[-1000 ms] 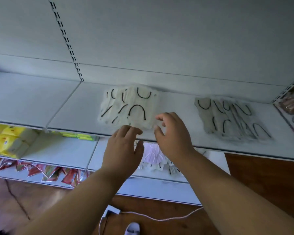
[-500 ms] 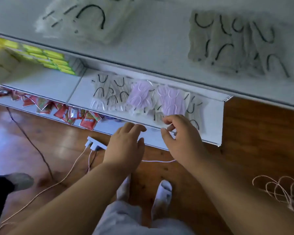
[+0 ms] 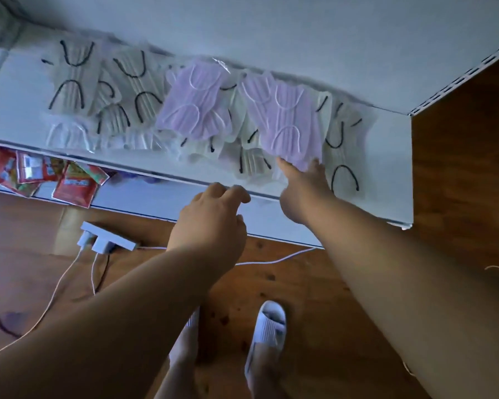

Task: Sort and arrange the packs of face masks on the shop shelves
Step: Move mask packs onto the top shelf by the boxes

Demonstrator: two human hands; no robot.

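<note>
Right hand (image 3: 304,188) has advanced onto the shelf (image 3: 18,110); fingers now pinch the right purple mask pack (image 3: 291,122). Left hand (image 3: 211,223), loosely curled and empty, remains at the shelf edge, at 8 o'clock of it.

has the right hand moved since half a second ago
Yes. The right hand has reached forward over the shelf's front edge, up to the near end of the right purple mask pack; earlier it hung just in front of that edge.
</note>
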